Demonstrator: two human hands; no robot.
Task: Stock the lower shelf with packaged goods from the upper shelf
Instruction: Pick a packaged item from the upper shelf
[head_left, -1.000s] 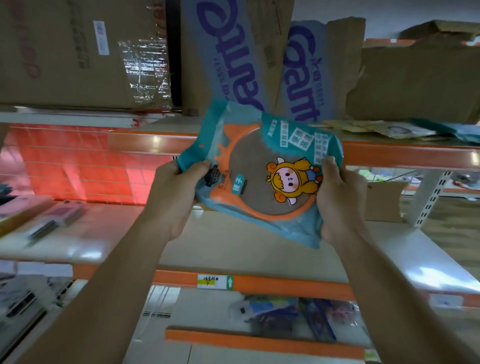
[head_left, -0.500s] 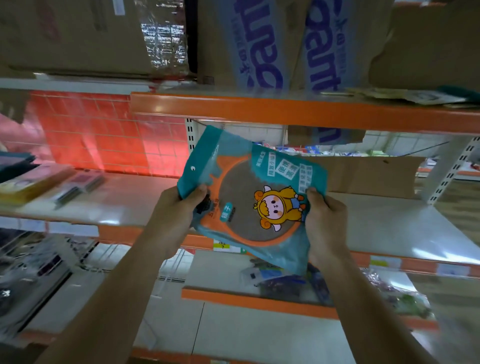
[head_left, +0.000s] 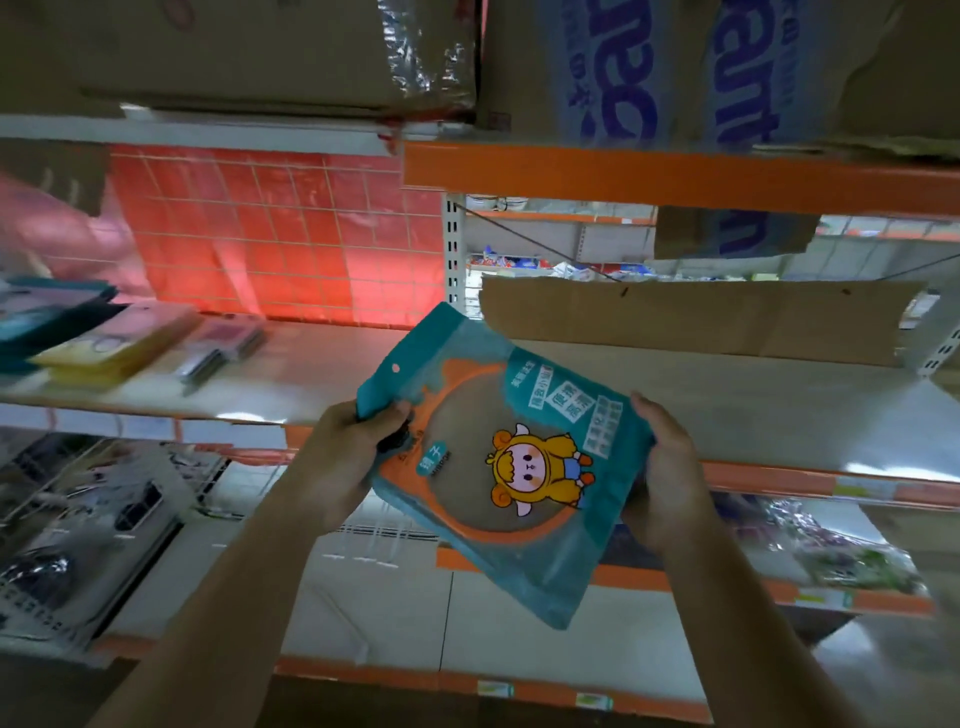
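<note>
Packet (head_left: 509, 467) down from upper shelf (head_left: 675, 176) level, now before front edge of middle shelf (head_left: 753, 410); side edges clutched by left hand (head_left: 345, 467) and right hand (head_left: 667, 467). Lower shelf (head_left: 519, 618) probably next.

**Cardboard, red grid and side stock**

Brown cardboard boxes (head_left: 249, 52) fill 11 o'clock, and a box with blue lettering (head_left: 613, 67) sits at 1 o'clock. A red grid panel (head_left: 270, 234) stands at 10 o'clock. A flat cardboard sheet (head_left: 701, 322) stands at 2 o'clock. A yellow pack (head_left: 114, 348) lies at 9 o'clock, and blurred wire racks (head_left: 78, 519) are at 8 o'clock.
</note>
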